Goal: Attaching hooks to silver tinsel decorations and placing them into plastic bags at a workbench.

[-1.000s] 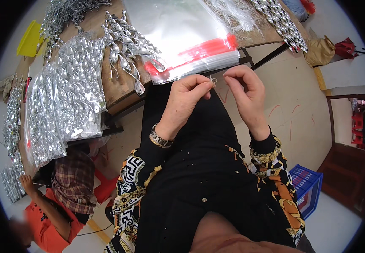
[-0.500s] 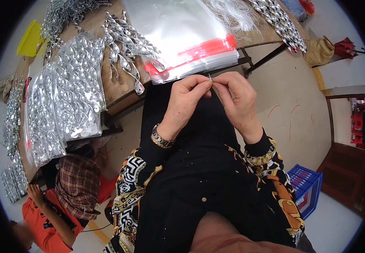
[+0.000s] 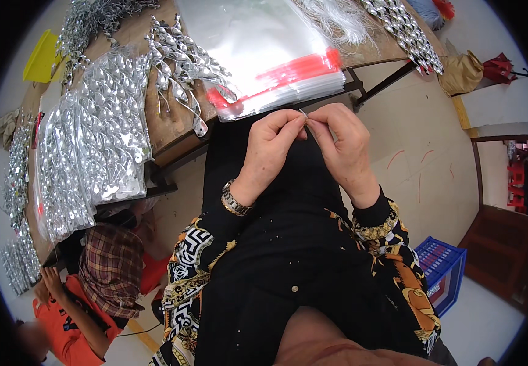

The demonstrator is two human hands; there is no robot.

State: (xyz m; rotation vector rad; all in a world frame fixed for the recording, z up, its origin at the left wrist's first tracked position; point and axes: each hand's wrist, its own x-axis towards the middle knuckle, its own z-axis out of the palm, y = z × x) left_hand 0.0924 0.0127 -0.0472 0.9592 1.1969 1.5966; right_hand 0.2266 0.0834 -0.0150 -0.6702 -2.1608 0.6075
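Over my lap, my left hand [image 3: 265,151] and my right hand [image 3: 344,154] meet fingertip to fingertip. Both pinch a thin, pale thread [image 3: 302,112], of which only a short end shows above the fingers; the rest is hidden. Just beyond the hands, a stack of clear plastic bags [image 3: 252,36] with red strips lies at the table's edge. Left of the bags is a loose bunch of silver twisted ornaments [image 3: 181,91]. Further left, more such ornaments are packed in clear bags [image 3: 96,131]. A hank of white thread [image 3: 340,21] rests behind the stack, to the right.
Silver twisted strands [image 3: 404,36] hang over the right end of the wooden table [image 3: 175,131]. A co-worker in an orange shirt [image 3: 72,317] sits at the lower left. A blue plastic crate [image 3: 441,268] stands on the floor at right. A yellow container [image 3: 41,58] is at far left.
My hands stay nearly in place, still pinched together; the thread end between them has tilted slightly. The co-worker's hands have shifted a little.
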